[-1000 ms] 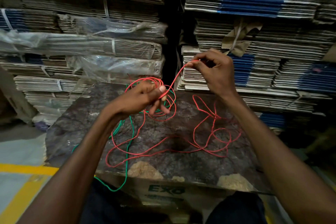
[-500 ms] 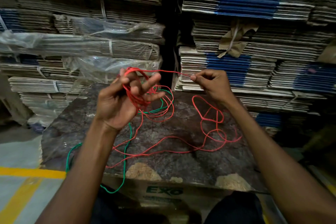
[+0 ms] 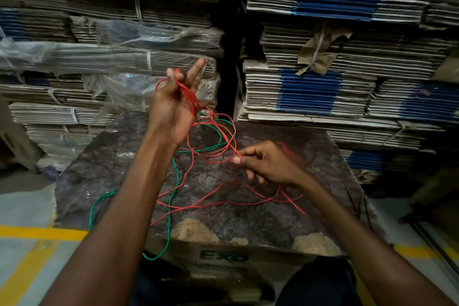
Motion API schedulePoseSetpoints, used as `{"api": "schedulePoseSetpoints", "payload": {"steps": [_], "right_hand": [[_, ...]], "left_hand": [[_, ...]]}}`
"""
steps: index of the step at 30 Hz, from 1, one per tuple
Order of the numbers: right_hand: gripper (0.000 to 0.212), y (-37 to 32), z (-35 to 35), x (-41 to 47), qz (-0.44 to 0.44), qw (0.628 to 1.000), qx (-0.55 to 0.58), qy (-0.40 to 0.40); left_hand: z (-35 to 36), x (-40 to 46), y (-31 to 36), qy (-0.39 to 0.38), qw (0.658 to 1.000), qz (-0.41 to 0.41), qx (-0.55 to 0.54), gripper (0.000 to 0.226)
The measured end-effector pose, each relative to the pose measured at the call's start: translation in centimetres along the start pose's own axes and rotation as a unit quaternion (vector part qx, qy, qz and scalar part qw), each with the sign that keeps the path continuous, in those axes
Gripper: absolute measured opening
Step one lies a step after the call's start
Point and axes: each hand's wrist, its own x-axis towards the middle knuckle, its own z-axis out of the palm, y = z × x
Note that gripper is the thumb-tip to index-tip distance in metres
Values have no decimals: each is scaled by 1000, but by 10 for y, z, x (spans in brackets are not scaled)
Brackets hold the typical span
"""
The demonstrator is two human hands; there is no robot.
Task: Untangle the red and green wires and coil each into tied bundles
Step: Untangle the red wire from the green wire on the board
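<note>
Red wire [image 3: 223, 202] makes up most of the tangle: several turns are looped around the raised left hand [image 3: 173, 104], and the rest trails down and spreads across the slab [image 3: 323, 156] in loose strands toward the near right. Left hand is held up above the far edge of the slab, palm toward the camera; its fingers [image 3: 197, 68] point upward, with the red turns hanging across the palm (whether the thumb clamps the loops cannot be told). Right hand [image 3: 268, 164] sits lower, over the middle of the slab, its thumb and forefinger pinching a single red strand that runs up and left toward the loops on the left hand. The two hands are apart, joined only by that strand.

Green wire [image 3: 170, 208] lies crossed with the red near the slab's far centre, runs toward the near edge under the left forearm, and hangs off the near edge in a loop; a further green arc shows at the slab's left side.

Slab is dark and mottled, with pale chipped patches on its near edge, resting on a carton [image 3: 223, 257] printed with green letters. Bundled stacks of flattened cardboard [image 3: 323, 87] stand on the far side, some wrapped in clear plastic. Floor at near left carries a yellow line [image 3: 37, 232].
</note>
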Motion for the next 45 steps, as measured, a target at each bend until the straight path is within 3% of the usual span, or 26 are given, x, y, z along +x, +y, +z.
{"api": "schedulePoseSetpoints", "payload": {"steps": [3, 5, 7, 10, 13, 18, 20, 25, 29, 32, 39, 42, 45], "right_hand": [[17, -5, -3, -10, 9, 1000, 2, -24], [10, -11, -8, -13, 8, 999, -15, -28], [8, -18, -13, -14, 6, 999, -44, -32], [11, -29, -21, -17, -15, 993, -118, -15], [11, -41, -35, -22, -71, 973, -212, 56], [10, -52, -50, -19, -150, 939, -217, 222], [11, -54, -53, -14, -182, 923, -208, 267], [8, -59, -59, -1, -211, 900, -194, 328], [21, -58, -66, 10, -208, 901, -140, 353], [33, -55, -70, 17, -197, 903, -129, 358], [26, -50, -69, 31, -165, 934, -16, 318], [21, -47, -68, 32, -143, 941, 56, 302], [14, -38, -62, 33, -102, 951, 101, 276]], "left_hand": [[3, 5, -9, 47, 979, 29, 195, 32], [1, 1, -22, 41, 924, 43, 378, 41], [6, -7, -31, 2, 874, 36, 484, 41], [7, -12, -38, -62, 799, 10, 598, 32], [-3, -9, -42, -103, 715, 21, 691, 30], [-4, -10, -42, -130, 637, 13, 760, 32], [0, -11, -42, -140, 654, 7, 743, 34], [10, -21, -30, -160, 749, -22, 643, 43], [10, -33, -20, -187, 845, -97, 492, 42], [4, -39, -15, -206, 896, -158, 362, 36], [8, -52, -8, -239, 948, -202, 64, 25], [4, -52, -12, -258, 939, -212, -88, 26], [1, -53, -14, -256, 932, -193, -168, 29]]}}
